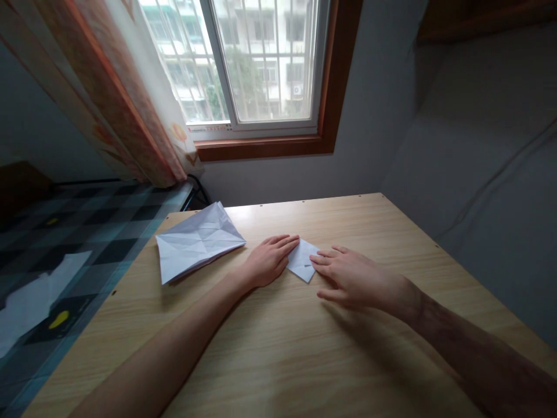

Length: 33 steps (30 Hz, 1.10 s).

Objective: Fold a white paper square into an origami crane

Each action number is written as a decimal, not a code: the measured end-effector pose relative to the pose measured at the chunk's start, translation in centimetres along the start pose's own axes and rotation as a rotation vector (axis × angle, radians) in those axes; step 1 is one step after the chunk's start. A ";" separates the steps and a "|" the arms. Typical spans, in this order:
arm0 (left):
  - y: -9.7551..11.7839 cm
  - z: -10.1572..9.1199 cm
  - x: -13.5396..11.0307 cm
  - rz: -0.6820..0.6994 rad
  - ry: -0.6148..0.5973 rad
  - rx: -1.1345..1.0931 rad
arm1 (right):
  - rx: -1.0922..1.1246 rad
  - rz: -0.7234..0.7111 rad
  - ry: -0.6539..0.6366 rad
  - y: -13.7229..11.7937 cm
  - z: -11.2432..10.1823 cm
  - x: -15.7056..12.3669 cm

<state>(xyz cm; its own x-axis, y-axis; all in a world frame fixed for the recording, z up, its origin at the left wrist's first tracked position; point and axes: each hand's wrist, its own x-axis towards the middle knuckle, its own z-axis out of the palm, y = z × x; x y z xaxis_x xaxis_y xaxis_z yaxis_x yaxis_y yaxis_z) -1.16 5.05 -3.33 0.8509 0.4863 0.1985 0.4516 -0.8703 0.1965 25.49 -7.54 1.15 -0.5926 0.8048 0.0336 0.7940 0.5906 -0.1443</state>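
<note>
A small folded piece of white paper [303,260] lies on the wooden table [304,348] between my hands. My left hand [268,260] rests flat on its left edge, fingers stretched out and together. My right hand [348,277] lies palm down at its right edge, fingers spread, fingertips touching the paper. Neither hand grips anything.
A larger creased white sheet [195,241] lies on the table to the left of my hands. A checked bedcover [65,244] with white papers [30,302] on it borders the table's left side. A window [252,64] and a curtain [117,93] stand behind.
</note>
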 end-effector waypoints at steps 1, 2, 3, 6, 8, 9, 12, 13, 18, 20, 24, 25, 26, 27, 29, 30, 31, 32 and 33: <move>0.0 0.0 0.0 0.000 -0.001 -0.004 | -0.007 -0.004 0.013 -0.2 0.0 -0.1; 0.1 -0.1 0.0 0.002 0.001 -0.009 | -0.011 -0.004 0.030 -0.4 0.0 -0.2; 0.1 -0.1 0.0 0.004 0.005 -0.016 | -0.012 -0.001 0.051 -0.6 0.0 -0.3; 0.1 0.0 0.0 0.006 0.033 -0.051 | 0.002 0.013 0.105 -1.4 -0.3 -0.2; 0.1 0.0 -0.1 0.006 0.043 -0.074 | 0.007 0.017 0.118 -1.7 -0.6 0.2; 0.1 0.1 -0.1 0.006 0.042 -0.082 | 0.004 0.018 0.124 -1.7 -0.6 0.6; 0.0 0.2 -0.1 -0.019 0.062 -0.091 | 0.014 0.007 0.193 -0.7 0.3 2.0; 0.1 0.2 0.0 -0.039 0.085 -0.092 | 0.045 -0.001 0.234 -0.2 1.0 2.4; 0.2 0.1 0.2 -0.132 0.196 -0.092 | 0.270 0.017 0.440 2.1 4.5 3.9; 0.3 0.0 0.2 -0.135 0.208 -0.087 | 0.279 0.004 0.455 2.3 4.9 4.0; 0.5 0.0 0.2 -0.127 0.220 -0.072 | 0.259 0.002 0.458 1.9 4.7 3.7; 0.5 0.0 0.1 -0.132 0.222 -0.072 | 0.260 0.009 0.459 1.9 4.7 3.7; 0.5 0.0 0.0 -0.137 0.227 -0.076 | 0.264 0.018 0.461 1.8 4.6 3.7; 0.6 -0.1 -0.1 -0.140 0.232 -0.086 | 0.268 0.026 0.461 1.8 4.6 3.7; 0.7 -0.1 -0.3 -0.124 0.246 -0.126 | 0.272 0.042 0.461 1.9 4.7 3.7; 0.7 -0.1 -0.3 -0.108 0.254 -0.152 | 0.272 0.047 0.460 1.9 4.7 3.7; 0.8 -0.1 -0.4 -0.088 0.260 -0.172 | 0.271 0.051 0.458 1.9 4.7 3.7; 0.9 -0.2 -0.4 -0.068 0.261 -0.183 | 0.271 0.053 0.457 1.9 4.7 3.8; 1.0 -0.2 -0.4 -0.047 0.254 -0.182 | 0.271 0.054 0.457 1.9 4.7 3.8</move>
<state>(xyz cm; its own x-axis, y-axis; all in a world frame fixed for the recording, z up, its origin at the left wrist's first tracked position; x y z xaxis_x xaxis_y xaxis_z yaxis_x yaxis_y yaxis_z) -1.07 3.99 -2.99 0.7257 0.5491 0.4144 0.4134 -0.8296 0.3754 24.09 -3.68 -3.60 -0.3841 0.8128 0.4379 0.7223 0.5600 -0.4058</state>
